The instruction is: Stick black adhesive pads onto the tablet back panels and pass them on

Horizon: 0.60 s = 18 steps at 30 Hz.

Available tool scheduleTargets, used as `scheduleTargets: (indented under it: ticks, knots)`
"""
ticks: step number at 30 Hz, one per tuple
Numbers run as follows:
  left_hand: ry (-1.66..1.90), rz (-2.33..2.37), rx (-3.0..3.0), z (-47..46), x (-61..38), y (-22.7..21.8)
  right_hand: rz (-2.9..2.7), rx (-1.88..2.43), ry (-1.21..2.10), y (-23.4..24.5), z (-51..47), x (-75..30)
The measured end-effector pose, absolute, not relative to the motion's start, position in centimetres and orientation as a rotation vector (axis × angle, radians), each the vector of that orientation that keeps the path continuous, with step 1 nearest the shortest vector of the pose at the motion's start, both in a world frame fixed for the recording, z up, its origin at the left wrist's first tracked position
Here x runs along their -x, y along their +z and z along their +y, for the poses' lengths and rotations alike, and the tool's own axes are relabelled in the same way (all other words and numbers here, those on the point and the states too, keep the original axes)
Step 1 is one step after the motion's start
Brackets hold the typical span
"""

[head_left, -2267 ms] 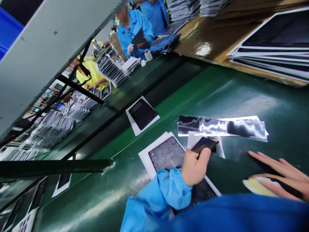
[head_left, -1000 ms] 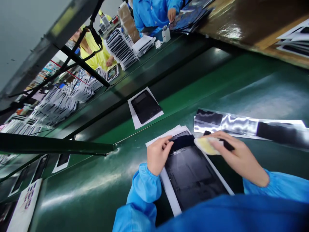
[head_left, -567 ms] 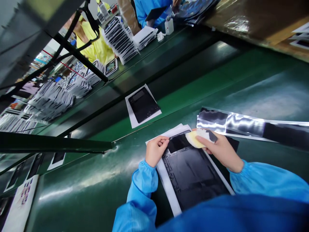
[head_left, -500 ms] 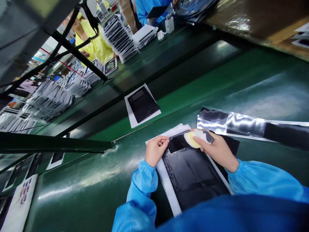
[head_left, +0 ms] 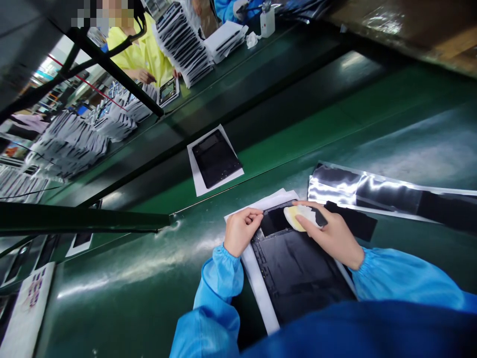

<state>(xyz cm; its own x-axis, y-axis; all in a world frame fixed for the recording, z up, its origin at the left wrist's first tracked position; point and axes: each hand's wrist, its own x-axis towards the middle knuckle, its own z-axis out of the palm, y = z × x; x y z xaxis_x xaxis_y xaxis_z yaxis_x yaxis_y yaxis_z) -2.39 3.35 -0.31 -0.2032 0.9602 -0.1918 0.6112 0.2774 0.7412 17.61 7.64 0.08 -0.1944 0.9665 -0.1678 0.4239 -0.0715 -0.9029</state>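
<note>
A flat black panel [head_left: 303, 263], like a tablet housing, lies on a white sheet [head_left: 261, 293] in front of me. At its far left corner my left hand [head_left: 242, 231] is closed in a pinch; whatever is between the fingertips is too small to make out. My right hand [head_left: 335, 236] grips a white and yellow pad [head_left: 298, 217] with a dark grey part, held over the panel's far edge. Between the hands, a shiny black rectangle [head_left: 276, 221] sits in the panel's far end. Beside my right hand lies a loose black sheet [head_left: 356, 223].
Glossy black strips [head_left: 372, 191] on a clear liner lie to the right. Another black panel [head_left: 217, 158] rests on white paper on the green belt beyond. A dark metal beam [head_left: 85, 219] crosses at left. Paper stacks [head_left: 184, 44] and a co-worker in yellow [head_left: 149, 54] are across.
The pad in my right hand has tilted and shifted slightly, its edge lower on the panel. My left hand keeps its pinch at the corner. My view has shifted a little.
</note>
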Motion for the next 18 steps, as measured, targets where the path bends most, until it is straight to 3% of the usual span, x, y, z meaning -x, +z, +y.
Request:
scheduleTargets:
  ticks: [18]
  knots:
    - [0.672,1.931,-1.425,3.48,2.32,-0.22,-1.706,1.509,1.179,0.22,7.67,-17.56]
